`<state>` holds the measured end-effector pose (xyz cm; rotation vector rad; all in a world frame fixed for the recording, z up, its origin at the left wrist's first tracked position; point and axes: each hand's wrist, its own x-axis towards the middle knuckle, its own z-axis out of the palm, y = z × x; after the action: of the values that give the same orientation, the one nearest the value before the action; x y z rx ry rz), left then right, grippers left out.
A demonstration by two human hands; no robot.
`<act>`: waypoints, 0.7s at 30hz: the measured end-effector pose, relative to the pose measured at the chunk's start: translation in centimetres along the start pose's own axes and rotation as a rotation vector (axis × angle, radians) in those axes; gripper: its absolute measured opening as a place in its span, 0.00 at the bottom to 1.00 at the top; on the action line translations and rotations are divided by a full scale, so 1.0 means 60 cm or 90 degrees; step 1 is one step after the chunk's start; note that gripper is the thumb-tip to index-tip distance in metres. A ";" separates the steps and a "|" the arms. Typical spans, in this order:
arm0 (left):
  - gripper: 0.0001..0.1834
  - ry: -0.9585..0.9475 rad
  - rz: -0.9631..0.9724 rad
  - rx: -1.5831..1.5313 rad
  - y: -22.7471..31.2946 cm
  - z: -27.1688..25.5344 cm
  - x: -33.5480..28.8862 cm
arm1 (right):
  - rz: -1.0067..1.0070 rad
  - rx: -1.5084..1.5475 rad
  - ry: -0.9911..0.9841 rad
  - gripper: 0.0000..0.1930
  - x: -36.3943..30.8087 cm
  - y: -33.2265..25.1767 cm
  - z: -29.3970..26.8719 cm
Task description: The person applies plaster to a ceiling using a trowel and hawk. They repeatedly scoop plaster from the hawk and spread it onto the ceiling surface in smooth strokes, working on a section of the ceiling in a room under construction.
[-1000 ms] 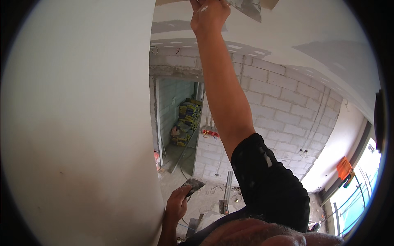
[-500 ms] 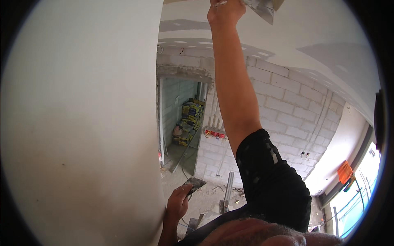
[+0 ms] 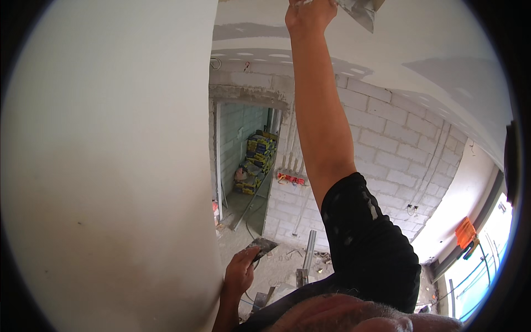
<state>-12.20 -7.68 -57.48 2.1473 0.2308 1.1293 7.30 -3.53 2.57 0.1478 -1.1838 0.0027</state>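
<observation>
My right arm is stretched up toward the ceiling [image 3: 381,50]. At the top edge, my right hand [image 3: 311,16] is closed on a putty knife [image 3: 359,12] with a broad metal blade; the view's edge cuts off part of both. White filler marks the fingers. Low down beside the pale wall [image 3: 110,138], my left hand [image 3: 238,272] grips a second putty knife [image 3: 265,247], whose dark, smeared blade points right. Its handle is hidden in the hand. Grey patches of filler and rows of pale spots show on the ceiling.
Behind is a bare block wall [image 3: 381,122] with a red electrical box [image 3: 291,177] and a doorway. Yellow-and-dark bags [image 3: 257,160] are stacked inside it. A metal profile [image 3: 310,249] stands amid floor rubble. An orange cloth [image 3: 465,233] hangs by the window at right.
My right hand and its putty knife have shifted slightly to the right in view. The left hand keeps the same hold and place.
</observation>
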 end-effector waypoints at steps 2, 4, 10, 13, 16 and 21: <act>0.29 0.000 -0.003 0.004 0.000 0.001 0.000 | 0.002 -0.001 -0.006 0.11 -0.001 -0.003 0.002; 0.29 0.001 -0.010 0.007 0.000 0.002 0.000 | -0.009 -0.001 0.001 0.12 -0.004 -0.005 0.006; 0.28 0.006 -0.014 -0.001 0.001 0.003 0.002 | -0.008 0.019 0.020 0.12 -0.004 -0.007 0.010; 0.28 -0.001 -0.020 -0.002 0.001 0.002 0.003 | 0.013 0.041 -0.011 0.11 0.005 -0.006 0.005; 0.28 -0.001 -0.014 -0.001 0.001 0.001 0.004 | 0.043 0.111 -0.007 0.10 0.014 -0.004 0.003; 0.29 0.000 -0.009 -0.002 0.000 0.002 0.006 | 0.042 0.082 0.039 0.10 0.017 0.003 0.011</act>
<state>-11.91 -7.58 -57.29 2.1402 0.2437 1.1212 7.04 -3.50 3.76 0.2198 -1.1262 0.1409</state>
